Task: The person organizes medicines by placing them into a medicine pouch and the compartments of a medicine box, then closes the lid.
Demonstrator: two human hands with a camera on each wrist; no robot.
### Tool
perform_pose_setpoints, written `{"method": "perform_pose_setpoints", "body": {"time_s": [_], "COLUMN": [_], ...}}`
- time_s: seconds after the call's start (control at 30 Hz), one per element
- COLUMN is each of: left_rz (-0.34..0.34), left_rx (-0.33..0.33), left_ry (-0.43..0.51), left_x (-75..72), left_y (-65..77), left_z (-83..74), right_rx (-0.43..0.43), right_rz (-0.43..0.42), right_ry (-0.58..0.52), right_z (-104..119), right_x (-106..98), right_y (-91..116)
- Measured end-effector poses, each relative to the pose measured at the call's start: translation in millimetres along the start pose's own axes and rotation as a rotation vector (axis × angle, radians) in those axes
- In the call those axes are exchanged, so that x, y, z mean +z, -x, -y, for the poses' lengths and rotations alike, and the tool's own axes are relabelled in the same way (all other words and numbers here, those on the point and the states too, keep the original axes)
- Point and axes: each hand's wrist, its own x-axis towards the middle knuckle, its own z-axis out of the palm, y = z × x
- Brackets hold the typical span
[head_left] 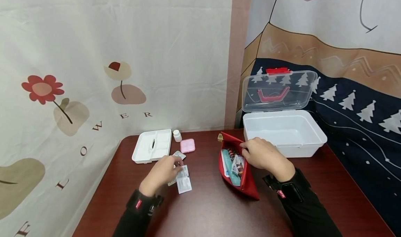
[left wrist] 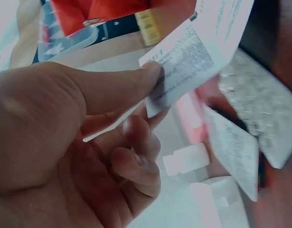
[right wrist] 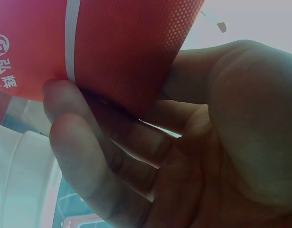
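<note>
My left hand (head_left: 163, 169) pinches a folded, printed white leaflet (head_left: 184, 184) between thumb and fingers, over the table's left-centre. In the left wrist view, a blister pack (left wrist: 267, 111) and a flat printed packet (left wrist: 233, 149) lie beyond the leaflet. With thumb and fingers, my right hand (head_left: 261, 154) grips the upper right edge of a red zip pouch (head_left: 250, 186). The pouch's mouth gapes, showing a teal packet (head_left: 233, 171) and several small packs. White lettering and a pale stripe mark the pouch fabric (right wrist: 122, 52) in the right wrist view.
A white divided tray (head_left: 159, 143), a small white bottle (head_left: 177, 136) and a pink case (head_left: 187, 145) stand at the back left. At the back right sits a white box (head_left: 286, 125) with its clear lid (head_left: 278, 91) raised. A patterned curtain hangs behind the table.
</note>
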Motion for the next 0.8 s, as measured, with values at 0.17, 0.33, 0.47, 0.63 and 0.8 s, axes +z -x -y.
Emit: {"method": "perform_pose_setpoints", "body": {"time_s": [0.17, 0.33, 0.47, 0.63, 0.8], "left_rz": [-0.014, -0.076, -0.144, -0.18, -0.204], "left_rx": [0.033, 0.078, 0.13, 0.17, 0.186], "left_ry": [0.042, 0.075, 0.129, 0.227, 0.315], "left_x": [-9.4, -15.1, -13.0, -6.4, 0.4], "left_y": [-10.6, -19.9, -28.3, -38.3, -50.6], "left_z": [-10.6, -29.1, -49.6, -79.5, -105.9], "right_rx": [0.008, 0.009, 0.006, 0.001, -0.008], "right_rz": [0.004, 0.009, 0.006, -0.004, -0.009], "right_ry": [-0.013, -0.008, -0.004, 0.012, 0.027], "right_z": [0.6, 1.8, 2.6, 1.5, 0.7], "right_x": [-0.8, 0.4, -0.4, 0.3, 1.9], "right_y": [0.3, -0.8, -1.9, -2.5, -3.1]}}
